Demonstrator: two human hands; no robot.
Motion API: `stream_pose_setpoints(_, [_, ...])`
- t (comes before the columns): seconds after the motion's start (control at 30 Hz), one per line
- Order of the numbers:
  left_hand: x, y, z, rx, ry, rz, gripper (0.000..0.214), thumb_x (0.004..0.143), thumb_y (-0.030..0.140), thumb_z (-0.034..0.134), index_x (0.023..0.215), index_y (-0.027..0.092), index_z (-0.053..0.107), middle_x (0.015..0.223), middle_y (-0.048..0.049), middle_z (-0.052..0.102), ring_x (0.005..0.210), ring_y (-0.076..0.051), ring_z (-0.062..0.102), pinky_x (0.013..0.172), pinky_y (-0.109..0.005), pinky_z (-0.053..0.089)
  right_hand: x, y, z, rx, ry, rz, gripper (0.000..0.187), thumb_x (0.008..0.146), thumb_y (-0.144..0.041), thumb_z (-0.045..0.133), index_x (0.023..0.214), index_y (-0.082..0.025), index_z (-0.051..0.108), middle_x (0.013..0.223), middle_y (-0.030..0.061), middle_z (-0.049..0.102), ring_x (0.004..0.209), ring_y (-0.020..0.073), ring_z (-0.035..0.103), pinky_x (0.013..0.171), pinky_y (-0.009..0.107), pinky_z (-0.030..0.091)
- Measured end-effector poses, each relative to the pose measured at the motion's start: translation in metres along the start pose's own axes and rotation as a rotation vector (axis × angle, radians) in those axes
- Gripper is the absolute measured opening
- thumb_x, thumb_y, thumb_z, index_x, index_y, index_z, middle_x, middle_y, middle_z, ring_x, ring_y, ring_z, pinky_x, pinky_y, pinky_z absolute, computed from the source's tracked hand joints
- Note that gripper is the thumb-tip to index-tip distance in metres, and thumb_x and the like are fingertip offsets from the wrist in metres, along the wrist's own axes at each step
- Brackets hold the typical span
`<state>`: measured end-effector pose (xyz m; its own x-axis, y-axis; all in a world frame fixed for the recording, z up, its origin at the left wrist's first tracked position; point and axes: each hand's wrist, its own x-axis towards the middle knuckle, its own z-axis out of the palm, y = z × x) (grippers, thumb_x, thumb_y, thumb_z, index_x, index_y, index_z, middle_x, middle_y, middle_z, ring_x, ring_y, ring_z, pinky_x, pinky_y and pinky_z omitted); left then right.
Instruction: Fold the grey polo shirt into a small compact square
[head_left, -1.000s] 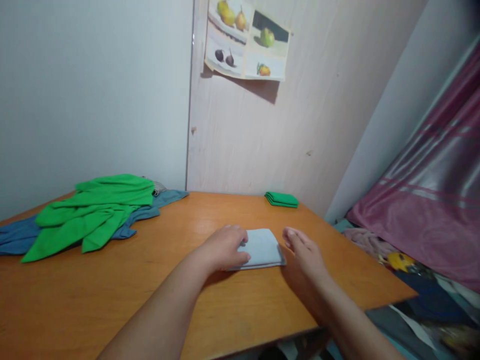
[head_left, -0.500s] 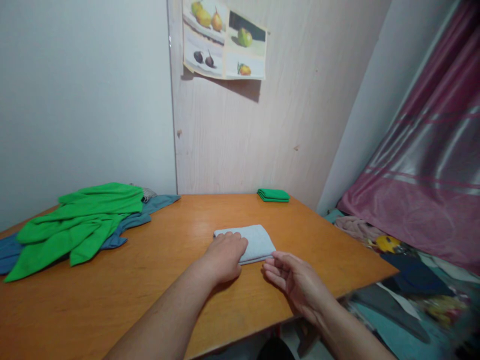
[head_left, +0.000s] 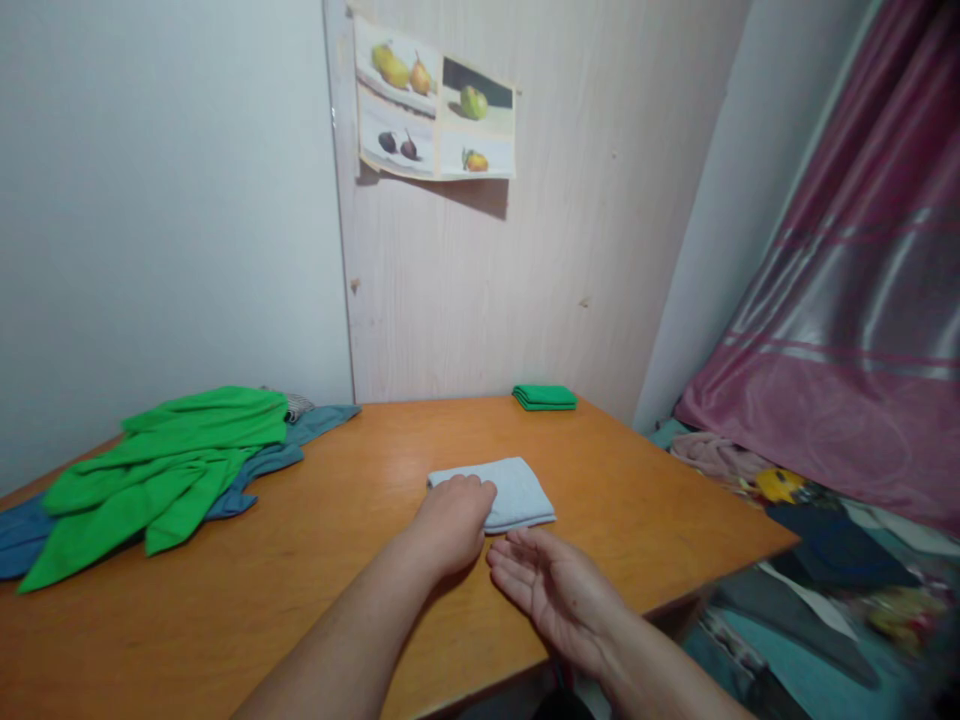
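Observation:
A light grey-blue cloth [head_left: 516,490], folded into a flat rectangle, lies on the wooden table in front of me. My left hand [head_left: 456,520] rests over its near left part with the fingers curled down on it; the thumb and the covered corner are hidden. Just short of the cloth's near edge is my right hand [head_left: 555,585], palm turned to the left, fingers stretched out and holding nothing. Its fingertips are close to the cloth; whether they touch it I cannot tell.
A folded green cloth [head_left: 544,398] sits at the table's far edge. Loose bright green fabric [head_left: 172,450] lies heaped over blue fabric [head_left: 300,428] on the left. The table's [head_left: 337,520] right edge borders a cluttered lower surface [head_left: 825,600] beneath a pink curtain [head_left: 832,330].
My right hand has moved left along the cloth's near edge, away from the near right corner. My left hand stays on the cloth. The view has tilted up slightly.

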<state>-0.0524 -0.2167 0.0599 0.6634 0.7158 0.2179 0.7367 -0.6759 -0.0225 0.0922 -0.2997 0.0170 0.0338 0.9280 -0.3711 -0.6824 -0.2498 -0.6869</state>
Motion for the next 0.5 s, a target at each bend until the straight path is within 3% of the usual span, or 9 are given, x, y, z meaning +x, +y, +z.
stream_pose_setpoints(0.3, [0.002, -0.022, -0.002, -0.229, 0.048, -0.077, 0.014, 0.072, 0.016, 0.057, 0.084, 0.022, 0.057, 0.091, -0.0026, 0.067, 0.08, -0.019, 0.06, 0.061, -0.027, 0.037, 0.022, 0.009, 0.039, 0.131, -0.014, -0.011, 0.022, 0.09, -0.033, 0.066, 0.1, -0.014, 0.061, 0.083, 0.0076, 0.072, 0.076, 0.0143, 0.071, 0.076, 0.025, 0.058])
stream_pose_setpoints(0.5, [0.001, -0.016, -0.002, -0.203, 0.074, -0.039, 0.015, 0.073, 0.012, 0.055, 0.084, 0.023, 0.055, 0.092, -0.0025, 0.065, 0.084, -0.02, 0.058, 0.064, -0.027, 0.037, 0.045, 0.015, 0.044, 0.141, 0.018, -0.113, 0.015, 0.086, -0.017, 0.063, 0.101, -0.015, 0.061, 0.089, 0.0075, 0.075, 0.076, 0.0156, 0.073, 0.075, 0.028, 0.06])
